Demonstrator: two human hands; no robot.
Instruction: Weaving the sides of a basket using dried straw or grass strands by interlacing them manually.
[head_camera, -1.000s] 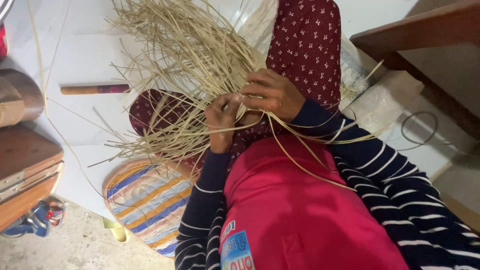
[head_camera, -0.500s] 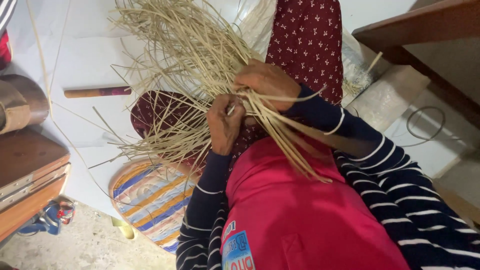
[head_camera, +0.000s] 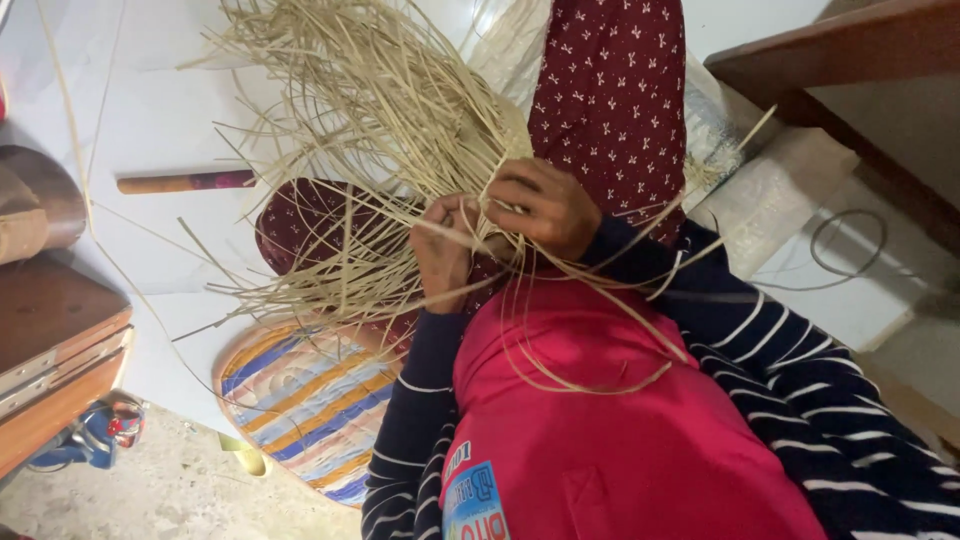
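A loose bundle of pale straw strands (head_camera: 370, 130) fans out over my lap and the white sheet (head_camera: 150, 110). My left hand (head_camera: 440, 245) is closed on a few strands near where they gather. Just to its right, my right hand (head_camera: 545, 205) grips strands too, fingers curled over them. Several long strands loop down across my pink top (head_camera: 620, 430). My legs in dark red patterned cloth (head_camera: 610, 100) lie under the straw.
A wooden stick (head_camera: 185, 182) lies on the sheet at left. A striped round mat (head_camera: 300, 400) sits below my knee. Wooden furniture (head_camera: 50, 350) stands at the left edge, a wooden beam (head_camera: 830, 50) at top right, and a cable loop (head_camera: 850, 245) to the right.
Both hands have shifted slightly along the strands. The strands that ran taut over my right sleeve now hang in a slack loop across my pink top.
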